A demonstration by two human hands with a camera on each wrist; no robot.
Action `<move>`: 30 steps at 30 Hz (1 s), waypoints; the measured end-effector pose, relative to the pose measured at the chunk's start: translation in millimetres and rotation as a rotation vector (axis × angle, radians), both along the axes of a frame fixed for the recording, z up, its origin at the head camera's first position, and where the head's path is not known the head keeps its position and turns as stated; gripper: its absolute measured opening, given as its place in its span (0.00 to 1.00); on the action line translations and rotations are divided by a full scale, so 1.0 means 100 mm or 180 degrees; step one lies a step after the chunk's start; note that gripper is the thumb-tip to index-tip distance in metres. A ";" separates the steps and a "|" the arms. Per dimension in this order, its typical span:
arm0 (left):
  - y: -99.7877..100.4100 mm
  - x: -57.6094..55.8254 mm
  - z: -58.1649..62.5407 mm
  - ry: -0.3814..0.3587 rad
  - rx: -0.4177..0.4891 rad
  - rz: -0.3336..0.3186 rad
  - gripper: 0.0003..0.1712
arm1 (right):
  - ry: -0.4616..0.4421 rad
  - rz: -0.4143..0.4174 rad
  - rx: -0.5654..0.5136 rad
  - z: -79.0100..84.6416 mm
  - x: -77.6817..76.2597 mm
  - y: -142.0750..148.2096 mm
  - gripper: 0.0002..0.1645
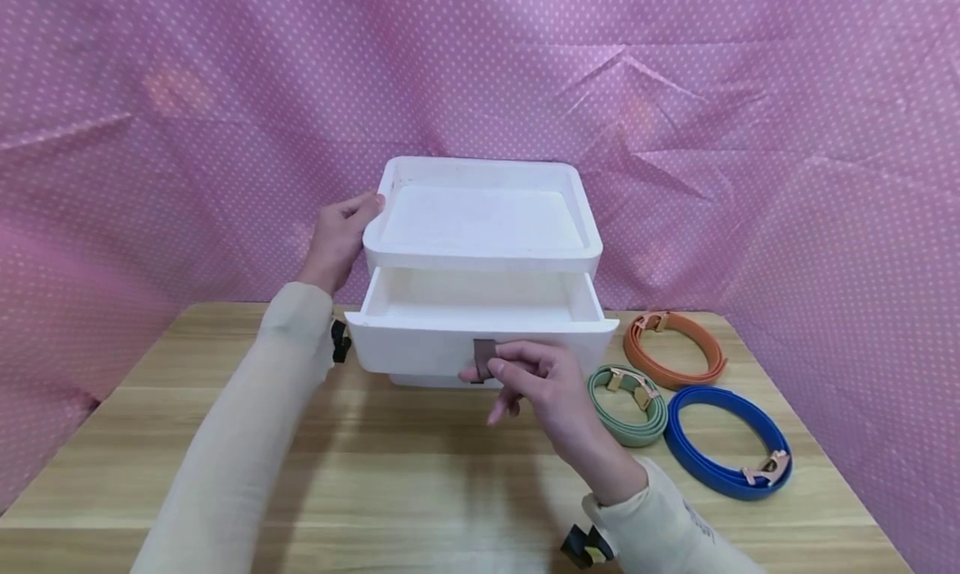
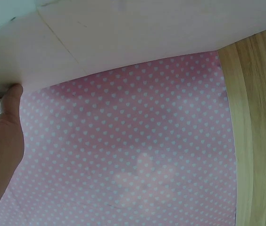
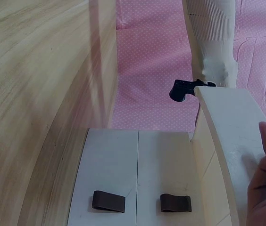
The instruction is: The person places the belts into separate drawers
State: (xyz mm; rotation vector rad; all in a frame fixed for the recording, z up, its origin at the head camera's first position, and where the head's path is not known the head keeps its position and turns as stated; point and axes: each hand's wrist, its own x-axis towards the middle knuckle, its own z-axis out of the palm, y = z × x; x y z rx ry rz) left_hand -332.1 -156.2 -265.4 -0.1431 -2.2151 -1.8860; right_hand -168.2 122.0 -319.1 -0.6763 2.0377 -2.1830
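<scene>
A white drawer unit (image 1: 483, 253) with a recessed, rimmed top stands on the wooden table. Its top drawer (image 1: 420, 349) is pulled partway out, and its bare inside shows. My right hand (image 1: 551, 391) pinches the brown pull tab (image 1: 484, 353) at the middle of that drawer's front, thumb in front. My left hand (image 1: 337, 237) grips the unit's left side near the upper rim. In the left wrist view, that hand (image 2: 3, 136) has a fingertip against the white side wall (image 2: 123, 33). Two closed lower drawers (image 3: 112, 165) with brown tabs (image 3: 108, 201) appear in the right wrist view.
To the right of the unit lie three coiled belts: an orange one (image 1: 705, 341), a green one (image 1: 637, 434) and a blue one (image 1: 690, 453), each with a metal buckle. Pink dotted cloth (image 1: 480, 66) hangs behind and at both sides of the table (image 1: 390, 491).
</scene>
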 end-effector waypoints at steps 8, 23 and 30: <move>-0.01 -0.04 0.06 -0.0010 -0.0027 -0.0039 0.34 | 0.0139 -0.0007 0.0000 0.00 -0.01 0.01 0.12; -0.02 -0.06 -0.02 -0.0029 0.0050 0.0083 0.33 | 0.0242 0.0213 0.0077 -0.03 0.02 0.04 0.11; 0.00 -0.07 0.00 -0.0076 0.0089 0.0081 0.32 | 0.0248 0.0263 0.0056 -0.02 0.04 0.06 0.12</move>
